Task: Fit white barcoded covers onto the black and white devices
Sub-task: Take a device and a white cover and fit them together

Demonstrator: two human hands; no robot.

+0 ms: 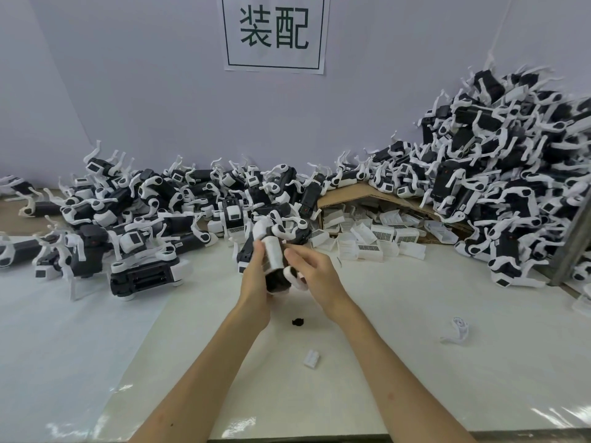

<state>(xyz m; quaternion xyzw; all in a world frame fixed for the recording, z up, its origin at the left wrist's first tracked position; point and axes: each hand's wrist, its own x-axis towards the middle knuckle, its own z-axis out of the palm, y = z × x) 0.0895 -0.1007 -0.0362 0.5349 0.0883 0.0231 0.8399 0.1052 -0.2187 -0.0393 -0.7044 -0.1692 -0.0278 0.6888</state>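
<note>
Straight below the wall sign (274, 32) reading "装配", the left hand (256, 276) grips a black and white device (279, 280) with a white cover (273, 252) on it; the right hand (311, 271) grasps its lower end.

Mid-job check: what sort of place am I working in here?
Most likely a factory assembly bench: heaps of identical black and white devices, a brown cardboard box spilling white barcoded covers, and a white paper sign printed 装配 (assembly).
</note>
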